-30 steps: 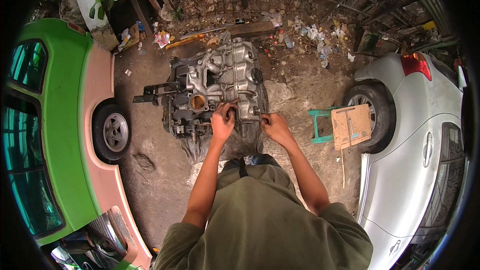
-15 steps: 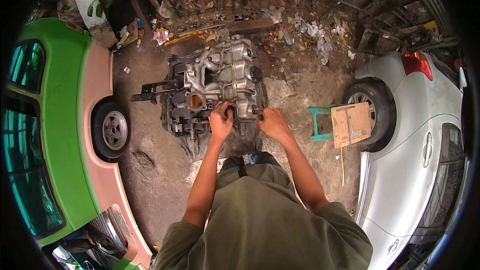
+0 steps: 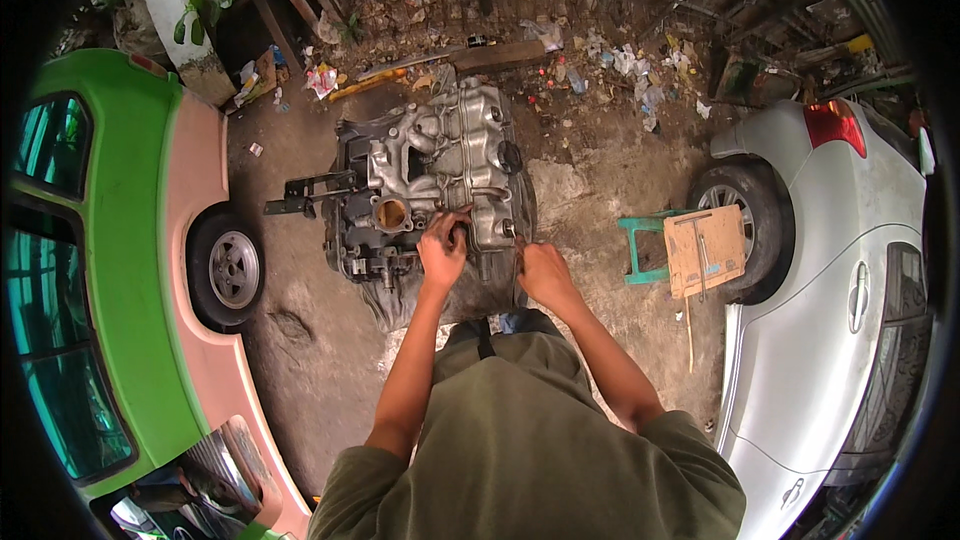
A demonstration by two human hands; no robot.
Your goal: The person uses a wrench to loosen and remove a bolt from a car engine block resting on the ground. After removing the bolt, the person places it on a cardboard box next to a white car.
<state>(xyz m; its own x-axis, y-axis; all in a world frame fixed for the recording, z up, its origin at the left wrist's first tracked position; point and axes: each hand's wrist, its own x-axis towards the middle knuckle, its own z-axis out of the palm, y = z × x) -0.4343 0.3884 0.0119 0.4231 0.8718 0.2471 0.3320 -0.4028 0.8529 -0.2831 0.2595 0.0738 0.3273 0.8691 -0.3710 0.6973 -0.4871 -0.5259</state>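
Observation:
A metal engine (image 3: pixel 410 160) with a silver intake manifold and valve cover lies on a dark, crumpled covering (image 3: pixel 390 295). My left hand (image 3: pixel 443 250) rests at its near side, below the round opening, fingers bent around something I cannot make out beside the cover. My right hand (image 3: pixel 540 270) is at the cover's near right corner with fingers curled in; a small dark thing at the fingertips, by a round fitting, is too unclear to name.
A green-and-pink vehicle (image 3: pixel 120 260) flanks me on the left, a silver car (image 3: pixel 800 360) on the right. Beside its wheel a teal stool (image 3: pixel 633 250) leans with cardboard (image 3: pixel 703 240) and a metal tool on it. Wooden planks (image 3: pixel 497 56) and scattered litter lie beyond the engine.
My right hand has moved toward me, down the picture, and slightly to the right, its fingers curling lower at the cover's corner. My left hand has barely moved.

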